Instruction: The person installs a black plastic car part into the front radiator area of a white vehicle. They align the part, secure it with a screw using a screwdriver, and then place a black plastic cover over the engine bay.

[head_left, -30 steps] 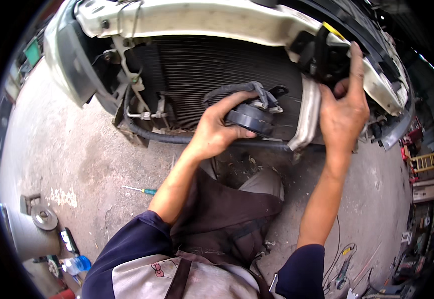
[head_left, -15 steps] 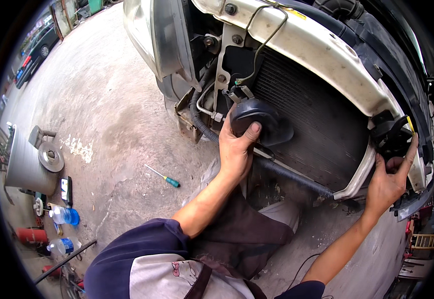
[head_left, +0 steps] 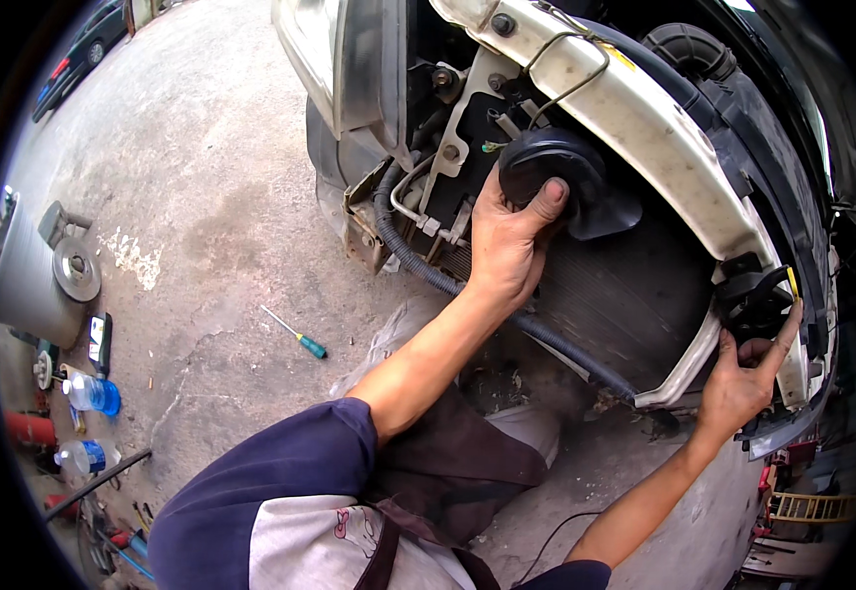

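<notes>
My left hand (head_left: 508, 236) grips a round black car horn (head_left: 552, 167) with a flared mouth, thumb across its front. The horn is held before the dark radiator (head_left: 624, 305), near the upper left of the front opening. A thin dark wire (head_left: 585, 87) hangs over the white crossmember (head_left: 644, 108) toward the horn; a small green-tipped end (head_left: 492, 147) shows beside it. My right hand (head_left: 742, 379) holds a black part (head_left: 750, 300) on the crossmember's right end, between thumb and fingers; its exact kind I cannot make out.
A headlight (head_left: 334, 69) sits left of the opening, and a ribbed hose (head_left: 418, 261) runs below it. On the floor lie a green-handled screwdriver (head_left: 295, 331), plastic bottles (head_left: 91, 393) and a grey bucket (head_left: 34, 275). A yellow ladder-like object (head_left: 813, 507) stands at right.
My left hand has lifted the horn up and to the right, nearer the crossmember and hanging wire. My right hand stays on the black part. The view has shifted slightly.
</notes>
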The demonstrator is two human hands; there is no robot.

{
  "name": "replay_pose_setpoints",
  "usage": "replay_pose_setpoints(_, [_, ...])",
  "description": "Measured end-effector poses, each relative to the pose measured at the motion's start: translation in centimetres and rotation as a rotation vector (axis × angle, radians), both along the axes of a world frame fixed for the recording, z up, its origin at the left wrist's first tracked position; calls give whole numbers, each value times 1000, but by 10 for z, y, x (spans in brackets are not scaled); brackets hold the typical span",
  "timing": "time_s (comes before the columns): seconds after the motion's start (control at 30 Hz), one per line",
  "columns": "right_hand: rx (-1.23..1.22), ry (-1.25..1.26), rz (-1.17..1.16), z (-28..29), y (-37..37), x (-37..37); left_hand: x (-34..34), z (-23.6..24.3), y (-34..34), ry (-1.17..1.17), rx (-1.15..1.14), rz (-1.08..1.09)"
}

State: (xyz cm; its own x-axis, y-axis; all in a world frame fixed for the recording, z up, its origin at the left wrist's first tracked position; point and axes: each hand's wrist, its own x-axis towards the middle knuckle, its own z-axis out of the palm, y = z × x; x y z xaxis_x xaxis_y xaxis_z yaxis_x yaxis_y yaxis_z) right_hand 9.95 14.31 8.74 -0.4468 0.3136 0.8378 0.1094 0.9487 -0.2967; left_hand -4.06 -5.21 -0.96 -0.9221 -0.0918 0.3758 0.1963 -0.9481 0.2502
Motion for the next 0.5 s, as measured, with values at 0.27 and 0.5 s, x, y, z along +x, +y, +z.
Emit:
replay_pose_setpoints(0.27, [-8, 1, 25, 0, 1, 2, 1, -6, 8, -7, 23, 24])
replay_pose_setpoints(0.5, [-30, -1, 25, -2, 1, 2, 2, -5, 7, 6, 52, 24])
